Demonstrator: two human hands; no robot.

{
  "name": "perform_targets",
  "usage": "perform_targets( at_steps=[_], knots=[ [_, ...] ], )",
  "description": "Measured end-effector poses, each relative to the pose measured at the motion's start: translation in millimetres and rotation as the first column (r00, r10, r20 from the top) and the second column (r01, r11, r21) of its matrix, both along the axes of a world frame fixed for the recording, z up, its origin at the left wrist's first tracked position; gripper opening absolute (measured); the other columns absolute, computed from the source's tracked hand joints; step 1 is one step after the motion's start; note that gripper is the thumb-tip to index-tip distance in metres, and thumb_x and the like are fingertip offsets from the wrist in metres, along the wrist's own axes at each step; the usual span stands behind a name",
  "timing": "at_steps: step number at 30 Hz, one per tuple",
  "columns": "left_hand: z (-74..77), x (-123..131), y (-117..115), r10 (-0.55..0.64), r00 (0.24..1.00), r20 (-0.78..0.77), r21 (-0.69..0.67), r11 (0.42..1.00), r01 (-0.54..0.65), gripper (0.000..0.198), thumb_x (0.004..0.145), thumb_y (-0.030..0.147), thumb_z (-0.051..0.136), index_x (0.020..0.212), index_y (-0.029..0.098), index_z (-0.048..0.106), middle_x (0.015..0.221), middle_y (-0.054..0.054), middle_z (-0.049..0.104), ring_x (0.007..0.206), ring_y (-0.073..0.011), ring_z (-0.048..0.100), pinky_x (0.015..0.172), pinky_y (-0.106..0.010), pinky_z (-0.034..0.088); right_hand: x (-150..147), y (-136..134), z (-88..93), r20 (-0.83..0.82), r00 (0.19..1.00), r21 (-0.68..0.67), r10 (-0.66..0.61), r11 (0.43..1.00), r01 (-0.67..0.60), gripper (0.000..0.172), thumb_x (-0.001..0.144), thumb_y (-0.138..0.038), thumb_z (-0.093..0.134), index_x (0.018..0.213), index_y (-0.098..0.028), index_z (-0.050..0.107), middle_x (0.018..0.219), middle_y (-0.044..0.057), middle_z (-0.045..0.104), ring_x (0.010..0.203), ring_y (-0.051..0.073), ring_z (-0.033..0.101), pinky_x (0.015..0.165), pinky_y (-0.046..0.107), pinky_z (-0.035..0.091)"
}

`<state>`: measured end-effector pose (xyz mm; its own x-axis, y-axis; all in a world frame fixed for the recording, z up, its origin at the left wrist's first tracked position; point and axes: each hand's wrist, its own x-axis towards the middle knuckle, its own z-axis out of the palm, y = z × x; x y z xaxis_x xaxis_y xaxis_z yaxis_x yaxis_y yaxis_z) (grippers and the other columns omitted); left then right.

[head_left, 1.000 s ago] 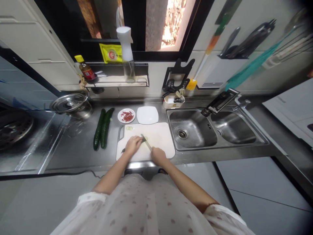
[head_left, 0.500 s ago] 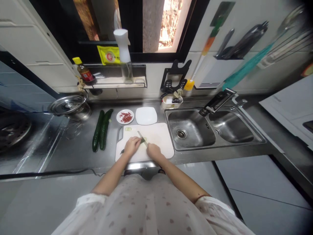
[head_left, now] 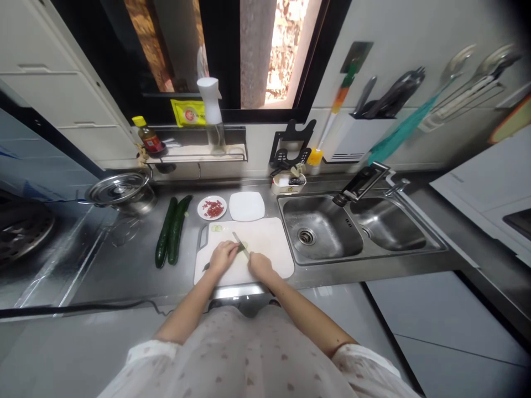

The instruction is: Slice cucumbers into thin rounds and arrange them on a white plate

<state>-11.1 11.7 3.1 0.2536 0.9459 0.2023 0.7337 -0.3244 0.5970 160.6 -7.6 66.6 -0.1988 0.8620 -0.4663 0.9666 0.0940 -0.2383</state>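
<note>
My left hand is closed over a cucumber on the white cutting board. Most of that cucumber is hidden under the hand; its dark end pokes out at the left. My right hand grips the handle of a knife, whose blade lies across the cut end of the cucumber, close to my left fingertips. Pale green cucumber slices rest at the board's upper left corner. Whether the blade has gone into the cucumber is too small to tell.
Two whole cucumbers lie left of the board. Behind it stand a small plate of chopped red pieces and a white square plate. A double sink is to the right, a lidded steel pot at the far left.
My view has tipped slightly, so the counter sits lower in the picture. Both hands stay at the cucumber, and the knife's angle differs slightly.
</note>
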Motion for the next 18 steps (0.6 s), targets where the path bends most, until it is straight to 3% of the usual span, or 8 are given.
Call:
perform_targets(
  at_steps=[9, 18],
  knots=[
    [0.2, 0.2, 0.1, 0.004, 1.000, 0.019, -0.005, 1.000, -0.004, 0.024, 0.093, 0.027, 0.049, 0.104, 0.024, 0.070, 0.098, -0.005, 0.069, 0.095, -0.0184, 0.059, 0.088, -0.033, 0.047, 19.6, -29.6, -2.0, 0.045, 0.999, -0.050, -0.017, 0.999, 0.019, 0.028, 0.090, -0.013, 0.038, 0.108, -0.013, 0.060, 0.100, 0.016, 0.068, 0.096, 0.023, 0.065, 0.076, 0.030, 0.046],
    [4.5, 0.0, -1.7, 0.007, 1.000, 0.004, -0.009, 1.000, -0.007, 0.024, 0.094, 0.029, 0.048, 0.104, 0.023, 0.070, 0.098, -0.004, 0.069, 0.095, -0.0187, 0.059, 0.087, -0.033, 0.046, 26.6, -39.4, -3.1, 0.062, 0.998, -0.071, -0.011, 0.997, 0.015, 0.027, 0.091, -0.015, 0.041, 0.110, -0.014, 0.060, 0.101, 0.015, 0.068, 0.100, 0.023, 0.064, 0.079, 0.030, 0.045]
  ],
)
